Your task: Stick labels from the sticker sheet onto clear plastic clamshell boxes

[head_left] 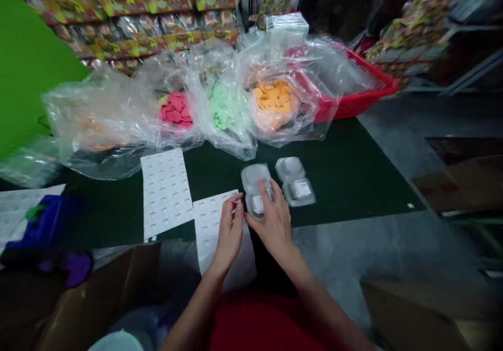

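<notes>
My right hand (274,221) is closed round a clear plastic clamshell case (256,184) that bears a small white label, thumb on its top. My left hand (230,229) sits just left of it, fingers pinched near the case's lower edge, over a sheet of white stickers (207,220). What the left fingers pinch is too small to make out. A second clear case (295,181) with a label lies on the dark green mat (346,167) to the right. A larger sticker sheet (165,191) lies to the left.
Clear bags of red (176,110), green (220,107) and orange pieces (274,98) lie behind. A red basket (353,97) stands at back right, cardboard boxes (78,298) at front left, a blue object (43,225) on the left. Packaged goods fill the shelves behind.
</notes>
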{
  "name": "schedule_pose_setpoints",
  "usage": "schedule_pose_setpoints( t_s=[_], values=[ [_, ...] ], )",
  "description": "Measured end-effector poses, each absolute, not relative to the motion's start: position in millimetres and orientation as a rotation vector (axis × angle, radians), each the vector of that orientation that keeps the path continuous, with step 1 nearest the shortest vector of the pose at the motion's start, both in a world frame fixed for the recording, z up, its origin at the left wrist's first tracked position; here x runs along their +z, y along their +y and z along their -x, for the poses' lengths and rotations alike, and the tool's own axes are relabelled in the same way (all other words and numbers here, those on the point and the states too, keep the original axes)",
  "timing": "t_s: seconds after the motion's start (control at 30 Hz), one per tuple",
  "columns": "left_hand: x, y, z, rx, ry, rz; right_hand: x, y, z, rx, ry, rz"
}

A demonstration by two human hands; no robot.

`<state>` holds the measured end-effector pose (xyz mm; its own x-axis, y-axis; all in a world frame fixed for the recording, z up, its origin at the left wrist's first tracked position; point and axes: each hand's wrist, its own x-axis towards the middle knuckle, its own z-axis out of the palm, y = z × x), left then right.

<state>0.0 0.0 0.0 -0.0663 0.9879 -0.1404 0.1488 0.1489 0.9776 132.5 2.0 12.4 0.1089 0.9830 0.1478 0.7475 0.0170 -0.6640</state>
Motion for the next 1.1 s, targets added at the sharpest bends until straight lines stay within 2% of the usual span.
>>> schedule_pose_setpoints(
  t_s=[0.27, 0.4, 0.57, 0.73, 0.9, 0.97, 1.1],
  values=[
    [-10.1, -6.2, 22.7, 1.137, 1.524, -1.149, 19.8, -2.5, -155.6, 0.731, -1.421, 1.430],
    [-19.4, -6.3, 32.7, 1.170, 1.549, -1.168, 23.8, -2.0, -182.8, 0.661, -1.288, 1.352],
    [-26.9, -8.4, 48.7, 1.254, 1.633, -1.273, -4.4, 19.9, -233.1, 0.307, -1.375, 1.538],
    [-31.1, -14.8, 61.9, 1.242, 1.703, -1.357, -39.4, 41.8, -256.6, 0.472, -1.613, 1.741],
    [-40.8, -31.1, 84.5, 1.105, 1.788, -1.601, -20.6, 4.0, -250.8, 0.427, -1.492, 1.724],
    [-48.4, -38.6, 94.8, 1.016, 1.782, -1.775, -15.8, -27.1, -238.5, 0.600, -1.376, 1.655],
    [-65.5, -53.2, 104.7, 0.875, 1.704, -2.065, -42.9, -74.8, -191.0, 1.441, -1.246, 1.651]
  ],
)
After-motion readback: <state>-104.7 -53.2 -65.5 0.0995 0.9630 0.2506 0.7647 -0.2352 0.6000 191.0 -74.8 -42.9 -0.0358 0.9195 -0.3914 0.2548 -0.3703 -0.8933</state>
